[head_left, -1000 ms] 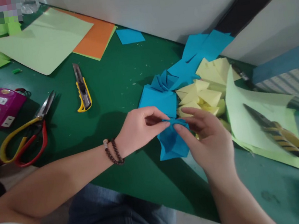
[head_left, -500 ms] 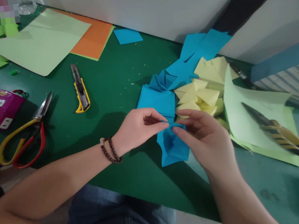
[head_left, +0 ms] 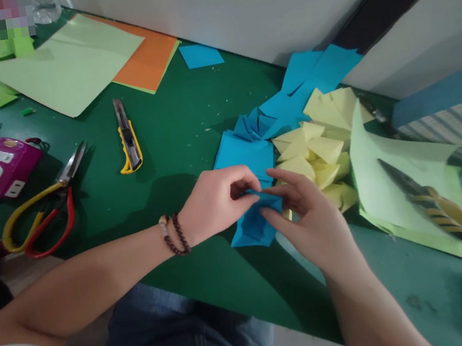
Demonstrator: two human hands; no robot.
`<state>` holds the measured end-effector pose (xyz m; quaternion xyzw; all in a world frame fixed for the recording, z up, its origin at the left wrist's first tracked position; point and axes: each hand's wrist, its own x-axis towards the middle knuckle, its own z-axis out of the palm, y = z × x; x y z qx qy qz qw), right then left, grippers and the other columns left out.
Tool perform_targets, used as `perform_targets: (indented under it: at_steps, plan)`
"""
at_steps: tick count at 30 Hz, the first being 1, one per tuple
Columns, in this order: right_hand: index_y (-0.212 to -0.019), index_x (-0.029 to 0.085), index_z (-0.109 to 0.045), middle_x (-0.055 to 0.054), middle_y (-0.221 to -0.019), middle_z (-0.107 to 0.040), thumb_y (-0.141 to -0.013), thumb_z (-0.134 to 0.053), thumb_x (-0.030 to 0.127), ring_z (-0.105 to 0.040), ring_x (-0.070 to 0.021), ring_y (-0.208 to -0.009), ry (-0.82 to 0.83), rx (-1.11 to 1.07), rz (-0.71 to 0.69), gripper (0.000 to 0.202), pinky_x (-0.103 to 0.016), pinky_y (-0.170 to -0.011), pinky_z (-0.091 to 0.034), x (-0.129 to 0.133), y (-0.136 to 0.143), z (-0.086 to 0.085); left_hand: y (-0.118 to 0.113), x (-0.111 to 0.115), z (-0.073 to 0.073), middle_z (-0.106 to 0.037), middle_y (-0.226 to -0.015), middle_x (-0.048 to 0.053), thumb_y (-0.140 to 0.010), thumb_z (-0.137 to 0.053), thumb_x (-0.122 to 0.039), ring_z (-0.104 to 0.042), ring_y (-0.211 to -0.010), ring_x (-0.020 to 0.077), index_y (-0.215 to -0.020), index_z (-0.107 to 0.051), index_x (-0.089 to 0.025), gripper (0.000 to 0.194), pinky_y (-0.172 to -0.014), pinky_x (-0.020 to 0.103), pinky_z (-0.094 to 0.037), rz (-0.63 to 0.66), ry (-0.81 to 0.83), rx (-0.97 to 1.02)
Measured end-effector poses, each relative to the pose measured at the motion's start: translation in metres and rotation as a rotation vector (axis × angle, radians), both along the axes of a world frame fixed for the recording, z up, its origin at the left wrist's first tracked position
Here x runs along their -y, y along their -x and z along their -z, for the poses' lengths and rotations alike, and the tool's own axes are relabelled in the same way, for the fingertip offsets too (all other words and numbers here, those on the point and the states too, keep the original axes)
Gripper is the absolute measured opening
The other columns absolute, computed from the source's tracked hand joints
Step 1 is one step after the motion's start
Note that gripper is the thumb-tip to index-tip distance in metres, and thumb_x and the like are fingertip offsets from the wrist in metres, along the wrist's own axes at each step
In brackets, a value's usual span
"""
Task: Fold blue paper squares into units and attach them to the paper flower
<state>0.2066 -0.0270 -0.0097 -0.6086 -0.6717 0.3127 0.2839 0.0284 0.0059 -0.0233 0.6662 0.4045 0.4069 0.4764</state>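
A sheet of blue paper (head_left: 253,227), partly folded, is held between my two hands over the green table. My left hand (head_left: 220,200), with dark beads at the wrist, pinches its upper edge between thumb and fingers. On the right side, my right hand (head_left: 306,214) grips the same paper, thumb in front and fingers behind. Just beyond lies a stack of blue paper squares (head_left: 245,153), with folded blue pieces (head_left: 256,123) at its far end. Folded yellow paper pieces (head_left: 318,151) are heaped beyond my right hand.
A yellow utility knife (head_left: 128,139), red-and-yellow-handled scissors (head_left: 67,174) and a purple power socket (head_left: 2,166) lie to the left. Green sheets (head_left: 62,65) and an orange sheet (head_left: 148,58) lie at the back. Another cutting tool (head_left: 433,206) rests on green paper at right.
My hands have shifted the blue paper slightly left and turned it, so its lower end now points more to the left. The view has moved a little; the other things lie as before.
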Motion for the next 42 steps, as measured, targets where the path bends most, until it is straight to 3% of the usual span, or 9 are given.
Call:
perform_targets:
  at_steps: [5, 10, 13, 19, 24, 31, 34, 37, 42]
  plan:
    - [-0.124, 0.029, -0.057, -0.001, -0.095, -0.072, -0.077, -0.064, 0.022, -0.07, -0.0226, -0.094, -0.067, 0.175, -0.009, 0.048, -0.036, -0.077, -0.056, 0.003, -0.001, -0.002, 0.0, 0.003, -0.002, -0.071, -0.083, -0.001, -0.082, -0.063, -0.01, -0.065, -0.076, 0.0117, -0.082, -0.065, -0.018, 0.009, -0.071, 0.021, -0.05, 0.045, -0.201, -0.09]
    - [-0.123, 0.028, -0.058, -0.003, -0.101, -0.071, -0.078, -0.062, 0.02, -0.069, -0.0237, -0.097, -0.117, 0.224, -0.04, 0.045, -0.042, -0.085, -0.054, 0.005, 0.001, -0.001, -0.001, 0.004, -0.001, -0.072, -0.091, 0.001, -0.079, -0.063, -0.007, -0.067, -0.083, 0.0138, -0.088, -0.065, -0.018, 0.015, -0.075, 0.023, -0.052, 0.086, -0.225, -0.124]
    - [-0.124, 0.028, -0.059, -0.003, -0.103, -0.07, -0.079, -0.064, 0.022, -0.069, -0.0232, -0.096, -0.124, 0.196, -0.042, 0.045, -0.042, -0.085, -0.054, 0.005, 0.001, -0.002, 0.0, 0.002, -0.001, -0.073, -0.091, 0.0, -0.076, -0.062, -0.003, -0.068, -0.085, 0.0135, -0.086, -0.065, -0.018, 0.019, -0.076, 0.022, -0.054, 0.082, -0.151, -0.059]
    - [-0.123, 0.029, -0.06, -0.004, -0.1, -0.072, -0.091, -0.057, 0.035, -0.068, -0.0218, -0.099, -0.201, -0.098, 0.135, 0.033, -0.043, -0.092, -0.052, 0.004, -0.007, -0.007, 0.006, -0.009, -0.003, -0.072, -0.084, 0.002, -0.07, -0.073, -0.008, -0.07, -0.079, 0.0139, -0.084, -0.065, -0.015, 0.018, -0.068, 0.021, -0.056, -0.075, 0.077, 0.034]
    - [-0.119, 0.028, -0.063, -0.004, -0.102, -0.071, -0.081, -0.068, 0.032, -0.067, -0.0198, -0.088, -0.133, -0.049, 0.071, 0.038, -0.04, -0.083, -0.056, 0.005, -0.005, -0.004, 0.005, -0.006, -0.006, -0.073, -0.09, 0.001, -0.072, -0.068, -0.003, -0.07, -0.083, 0.0126, -0.089, -0.066, -0.016, 0.021, -0.071, 0.02, -0.055, 0.061, 0.05, -0.039]
    - [-0.093, 0.024, -0.073, -0.002, -0.085, -0.074, -0.076, -0.068, 0.027, -0.07, -0.0183, -0.073, -0.032, -0.054, 0.111, 0.017, -0.033, -0.068, -0.06, 0.003, -0.002, -0.003, 0.005, -0.007, 0.001, -0.07, -0.085, 0.001, -0.074, -0.07, -0.011, -0.065, -0.077, 0.0122, -0.093, -0.066, -0.016, 0.019, -0.068, 0.021, -0.051, 0.116, 0.122, -0.039]
    - [-0.091, 0.024, -0.073, -0.002, -0.083, -0.073, -0.075, -0.069, 0.028, -0.069, -0.0176, -0.071, -0.041, -0.062, 0.159, 0.016, -0.031, -0.064, -0.059, 0.002, -0.002, -0.003, 0.005, -0.008, 0.004, -0.066, -0.079, 0.0, -0.076, -0.069, -0.019, -0.061, -0.073, 0.0129, -0.091, -0.065, -0.015, 0.016, -0.064, 0.023, -0.047, 0.127, 0.147, -0.098]
    - [-0.099, 0.026, -0.072, -0.001, -0.08, -0.071, -0.075, -0.069, 0.026, -0.067, -0.0162, -0.07, -0.042, -0.079, 0.159, 0.024, -0.029, -0.063, -0.058, 0.002, -0.001, -0.002, 0.004, -0.008, 0.005, -0.063, -0.073, -0.002, -0.078, -0.065, -0.017, -0.058, -0.069, 0.012, -0.085, -0.064, -0.014, 0.008, -0.062, 0.023, -0.045, 0.13, 0.145, -0.14]
    - [-0.082, 0.026, -0.072, 0.001, -0.081, -0.069, -0.078, -0.063, 0.018, -0.065, -0.0141, -0.073, -0.118, -0.087, 0.055, 0.013, -0.026, -0.063, -0.055, 0.001, 0.0, -0.003, 0.002, -0.009, 0.001, -0.069, -0.085, 0.003, -0.074, -0.061, -0.005, -0.064, -0.082, 0.0133, -0.082, -0.064, -0.013, 0.012, -0.078, 0.026, -0.05, 0.156, 0.283, 0.041]
